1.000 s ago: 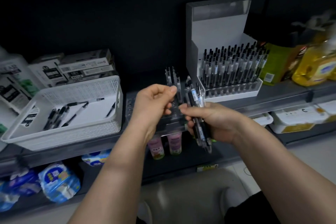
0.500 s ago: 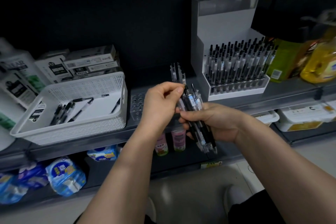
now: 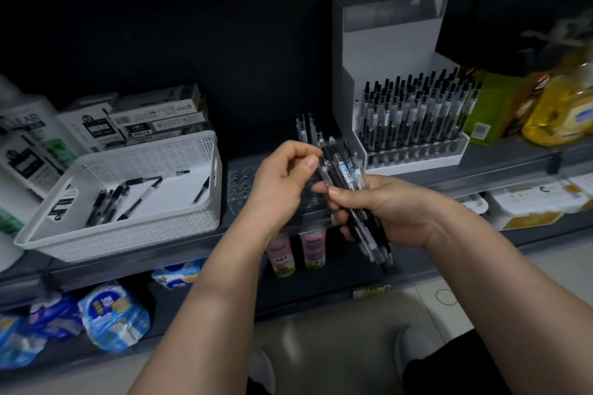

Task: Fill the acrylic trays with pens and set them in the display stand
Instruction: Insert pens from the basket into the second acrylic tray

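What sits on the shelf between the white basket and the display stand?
In the head view: an acrylic tray, a few pens upright in it, partly behind the left hand.

Your left hand (image 3: 282,183) hides most of the tray (image 3: 242,184); only its left end, with the holes, shows. Its thumb lies at the top of the bundle (image 3: 348,175), but that spot is smeared, so you cannot tell whether it pinches a pen. Your right hand (image 3: 394,212) covers the bundle's middle, and the pens cannot be counted. Print on the boxes (image 3: 154,112) is too small to read. The bottles (image 3: 558,109) at the right are blurred and cut by the edge; the packs (image 3: 112,317) run off the lower left. The shelf (image 3: 481,175) and your wrist hide the tops of the tubes (image 3: 282,255).
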